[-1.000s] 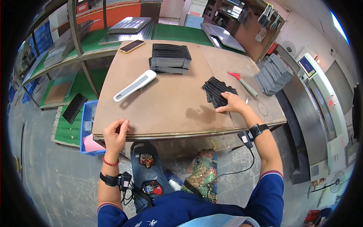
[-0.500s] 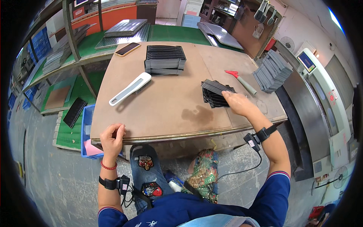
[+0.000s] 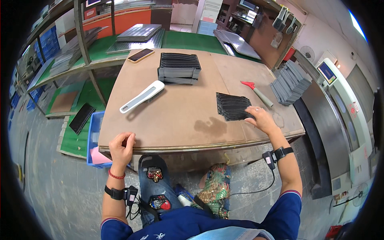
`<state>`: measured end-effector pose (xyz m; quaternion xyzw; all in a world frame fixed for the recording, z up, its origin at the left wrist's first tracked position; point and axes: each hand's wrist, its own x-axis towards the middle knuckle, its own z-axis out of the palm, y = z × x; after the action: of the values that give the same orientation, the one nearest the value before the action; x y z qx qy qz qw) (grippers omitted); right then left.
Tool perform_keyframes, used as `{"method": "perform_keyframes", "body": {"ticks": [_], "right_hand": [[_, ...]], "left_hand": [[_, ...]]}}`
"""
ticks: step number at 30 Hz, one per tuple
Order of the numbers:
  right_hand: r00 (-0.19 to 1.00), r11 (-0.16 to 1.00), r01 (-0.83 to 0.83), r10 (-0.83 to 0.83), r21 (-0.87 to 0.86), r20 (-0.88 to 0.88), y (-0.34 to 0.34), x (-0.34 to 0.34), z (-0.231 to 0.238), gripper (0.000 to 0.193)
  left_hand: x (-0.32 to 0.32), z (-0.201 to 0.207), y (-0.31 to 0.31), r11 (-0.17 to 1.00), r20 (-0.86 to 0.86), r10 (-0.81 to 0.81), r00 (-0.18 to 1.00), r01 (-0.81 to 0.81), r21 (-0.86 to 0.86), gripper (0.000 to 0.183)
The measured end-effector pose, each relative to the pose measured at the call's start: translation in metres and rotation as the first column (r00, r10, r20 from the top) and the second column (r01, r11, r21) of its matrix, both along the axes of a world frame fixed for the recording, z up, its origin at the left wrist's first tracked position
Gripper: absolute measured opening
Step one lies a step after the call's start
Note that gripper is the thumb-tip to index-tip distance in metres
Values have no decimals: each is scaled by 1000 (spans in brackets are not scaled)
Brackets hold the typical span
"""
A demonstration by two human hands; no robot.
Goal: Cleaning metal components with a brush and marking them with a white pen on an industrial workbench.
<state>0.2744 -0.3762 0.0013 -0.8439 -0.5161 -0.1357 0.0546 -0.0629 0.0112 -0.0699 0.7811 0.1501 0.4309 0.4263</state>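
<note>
My right hand [image 3: 262, 120] is at the right edge of a small pile of black sheets [image 3: 234, 107] on the table. Its thumb and fingers are apart, with the fingertips at or just over the pile's edge. The sheets carry thin pale lines and overlap unevenly at the left. My left hand [image 3: 122, 147] rests curled at the table's near left edge, closed, with nothing seen in it. Ahead of it lies a white and grey long-handled brush [image 3: 142, 97]. Behind the brush stands a thick stack of black sheets [image 3: 180, 63]. Beyond the small pile lies a red-headed tool with a grey-green handle [image 3: 257, 94].
A leaning stack of grey pieces [image 3: 291, 83] stands at the table's right edge. A phone [image 3: 141, 55] lies at the far left corner. Below the left side sits a blue crate [image 3: 93, 136]. To the right stands a machine with a screen [image 3: 327, 73].
The sheets under my right hand were fanned and tilted; now they lie flatter on the pile. My right hand has loosened and drawn slightly back. My left hand stays put.
</note>
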Motion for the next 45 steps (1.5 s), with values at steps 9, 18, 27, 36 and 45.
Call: {"method": "perform_keyframes", "body": {"ticks": [9,18,27,36,45], "right_hand": [[986,976,-127,144,-178,87,51,10,-13,32],[995,990,-102,102,-101,0,136,-14,81,34],[964,986,-155,136,66,229,246,47,30,31],[872,985,-164,170,-52,460,227,7,55,10],[873,946,-249,127,207,472,110,-115,6,15]], "left_hand": [[2,0,2,998,-14,9,1000,-10,-56,10],[-15,19,16,972,1,-63,998,61,-228,13],[-1,10,29,987,44,-20,999,27,-157,13],[0,10,37,993,71,5,997,3,-116,14],[-1,21,27,999,57,52,997,-52,3,21]]}}
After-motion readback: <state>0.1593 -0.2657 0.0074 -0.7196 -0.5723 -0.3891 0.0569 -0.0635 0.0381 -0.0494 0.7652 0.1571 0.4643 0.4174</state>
